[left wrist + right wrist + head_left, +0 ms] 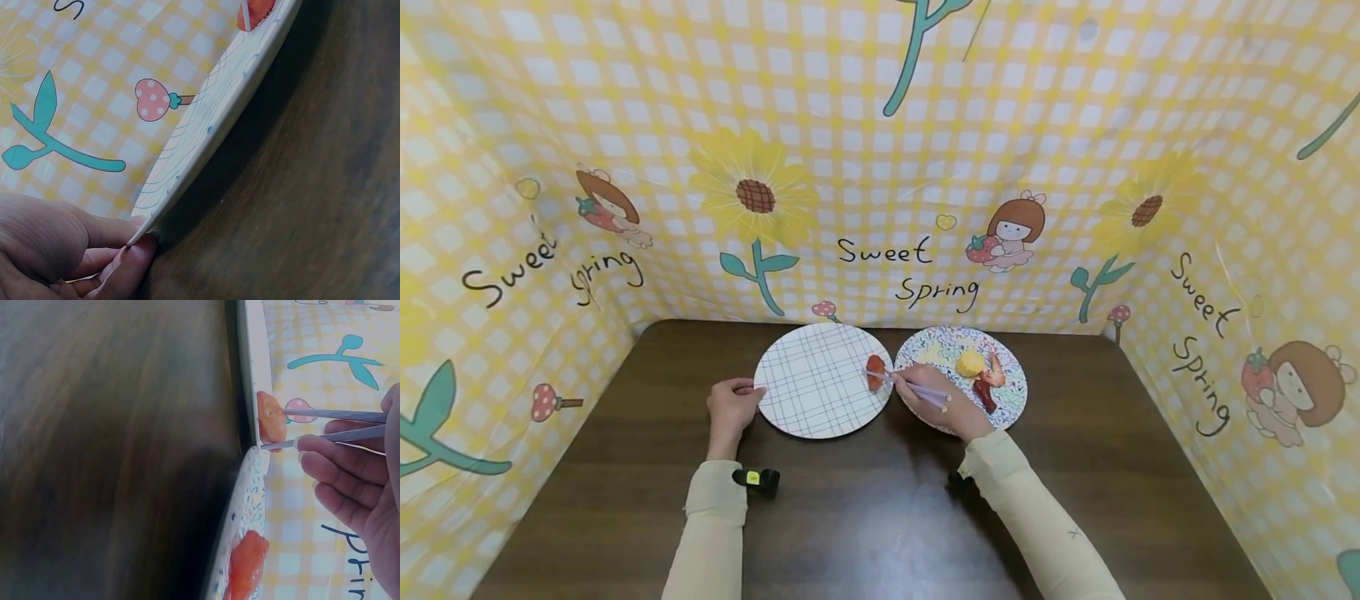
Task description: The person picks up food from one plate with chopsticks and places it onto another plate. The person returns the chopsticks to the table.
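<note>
My left hand (733, 408) pinches the left rim of a white plate with blue grid lines (812, 383), thumb above and fingers beneath in the left wrist view. In my right hand (951, 392) is a pair of pale purple chopsticks (337, 415), reaching left over the second plate. Their tips are at an orange-red food piece (876, 365) by the gridded plate's right edge; one tip overlaps the piece and the other is just beside its lower end in the right wrist view. The right hand partly covers the colour-speckled plate (1017, 383).
On the speckled plate are a yellow round piece (970, 362), a shrimp-like piece (996, 372) and a dark red piece (984, 396). Both plates stand side by side on a dark wooden table (850, 517). A yellow checked cloth (880, 167) walls the back and sides.
</note>
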Motion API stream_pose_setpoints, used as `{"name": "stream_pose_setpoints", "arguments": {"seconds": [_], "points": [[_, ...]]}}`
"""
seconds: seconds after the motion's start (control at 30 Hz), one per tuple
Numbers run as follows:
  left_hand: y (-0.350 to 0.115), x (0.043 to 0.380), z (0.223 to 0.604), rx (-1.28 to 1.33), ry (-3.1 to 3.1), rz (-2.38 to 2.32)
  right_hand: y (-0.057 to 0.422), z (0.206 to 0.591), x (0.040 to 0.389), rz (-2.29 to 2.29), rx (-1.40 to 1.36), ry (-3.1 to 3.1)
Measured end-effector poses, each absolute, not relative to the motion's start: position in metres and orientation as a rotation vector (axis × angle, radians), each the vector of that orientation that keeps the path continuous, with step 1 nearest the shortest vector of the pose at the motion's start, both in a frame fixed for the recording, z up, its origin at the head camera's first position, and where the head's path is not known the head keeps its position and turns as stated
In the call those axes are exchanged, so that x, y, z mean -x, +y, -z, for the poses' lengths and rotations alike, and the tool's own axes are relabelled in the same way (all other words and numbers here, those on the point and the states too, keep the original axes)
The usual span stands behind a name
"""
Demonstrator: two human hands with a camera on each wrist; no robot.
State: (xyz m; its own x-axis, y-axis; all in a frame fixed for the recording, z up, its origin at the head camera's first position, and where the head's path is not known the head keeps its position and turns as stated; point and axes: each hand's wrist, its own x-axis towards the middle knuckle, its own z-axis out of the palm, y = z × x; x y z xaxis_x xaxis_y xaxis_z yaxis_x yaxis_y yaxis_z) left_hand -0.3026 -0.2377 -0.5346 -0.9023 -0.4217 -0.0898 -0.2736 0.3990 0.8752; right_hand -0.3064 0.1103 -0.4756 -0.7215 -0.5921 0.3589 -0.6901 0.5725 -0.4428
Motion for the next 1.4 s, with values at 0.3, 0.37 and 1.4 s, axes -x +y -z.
{"name": "stream_pose_setpoints", "arguments": {"seconds": [0.3, 0.37, 1.4], "points": [[-0.237, 0.304, 0.535, -0.632, -2.503, 1.514, 0.121, 0.470, 0.306, -0.866, -1.115, -2.592], [-0.237, 0.304, 0.535, -0.628, -2.509, 1.515, 0.124, 0.469, 0.305, -0.871, -1.116, -2.568], [-0.236, 0.304, 0.539, -0.605, -2.506, 1.487, 0.239, 0.475, 0.298, -1.058, -0.714, -2.861]]}}
